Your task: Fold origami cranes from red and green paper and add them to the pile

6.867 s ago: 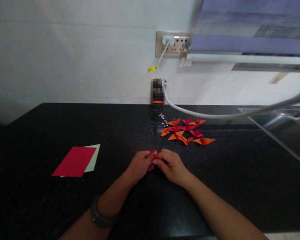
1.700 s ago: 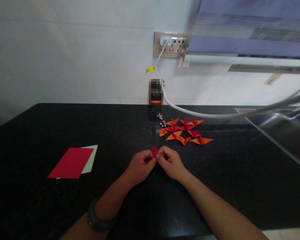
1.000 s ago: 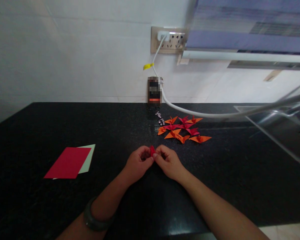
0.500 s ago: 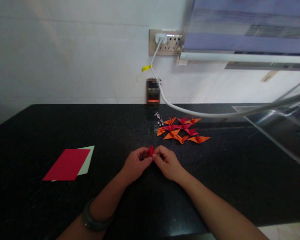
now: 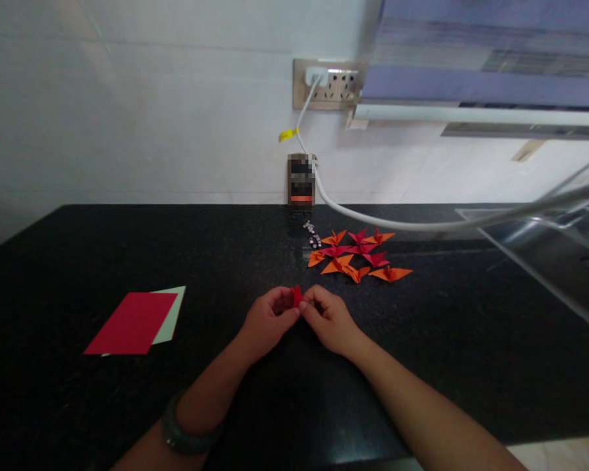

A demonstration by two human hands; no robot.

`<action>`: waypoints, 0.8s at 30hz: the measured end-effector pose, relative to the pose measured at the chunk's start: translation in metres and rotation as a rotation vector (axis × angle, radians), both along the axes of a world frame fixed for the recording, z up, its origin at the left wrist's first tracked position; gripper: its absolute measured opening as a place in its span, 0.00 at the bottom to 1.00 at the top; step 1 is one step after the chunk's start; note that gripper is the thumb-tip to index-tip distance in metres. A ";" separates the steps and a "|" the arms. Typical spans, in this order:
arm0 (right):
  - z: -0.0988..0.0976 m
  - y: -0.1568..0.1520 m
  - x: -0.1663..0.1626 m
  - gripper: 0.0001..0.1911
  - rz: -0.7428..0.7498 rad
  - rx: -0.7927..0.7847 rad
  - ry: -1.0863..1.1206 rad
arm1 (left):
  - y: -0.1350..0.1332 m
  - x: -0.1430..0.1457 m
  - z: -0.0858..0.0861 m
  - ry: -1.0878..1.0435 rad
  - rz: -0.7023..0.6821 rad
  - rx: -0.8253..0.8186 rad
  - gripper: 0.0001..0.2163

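A small piece of folded red paper (image 5: 297, 297) is pinched between my two hands over the dark counter. My left hand (image 5: 270, 320) grips its left side with thumb and fingers, and my right hand (image 5: 329, 319) pinches its lower right side. The fingertips hide part of the folds. Just beyond my hands lie several folded paper cranes, some orange (image 5: 391, 273) and some red (image 5: 376, 259), grouped on the counter. Off to the left rests a sheet of red paper (image 5: 132, 324) on top of a pale green sheet (image 5: 168, 324).
A phone (image 5: 301, 180) leans upright against the tiled wall, with a beaded charm (image 5: 314, 239) in front. From the wall socket (image 5: 326, 84) a white cable (image 5: 363, 214) loops across to the right. A metal sink (image 5: 559, 252) lies at the right.
The folded red paper has tilted slightly in my fingers, and its top edge looks a little different. Both hands stay almost in the same place.
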State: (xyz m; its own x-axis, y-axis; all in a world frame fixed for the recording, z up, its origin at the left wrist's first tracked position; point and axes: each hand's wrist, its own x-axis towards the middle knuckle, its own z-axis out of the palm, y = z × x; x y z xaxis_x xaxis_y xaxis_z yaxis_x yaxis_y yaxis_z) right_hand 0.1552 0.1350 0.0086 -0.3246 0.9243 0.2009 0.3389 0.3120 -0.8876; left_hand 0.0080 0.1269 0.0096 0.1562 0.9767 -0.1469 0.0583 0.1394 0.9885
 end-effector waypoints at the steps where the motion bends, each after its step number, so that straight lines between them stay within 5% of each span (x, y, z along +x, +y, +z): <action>1: 0.000 0.000 0.000 0.06 -0.002 0.000 -0.002 | 0.000 0.000 0.000 0.006 -0.002 0.000 0.11; 24: 0.001 0.001 0.000 0.06 -0.030 -0.024 -0.004 | -0.002 0.000 0.009 0.047 -0.010 0.031 0.05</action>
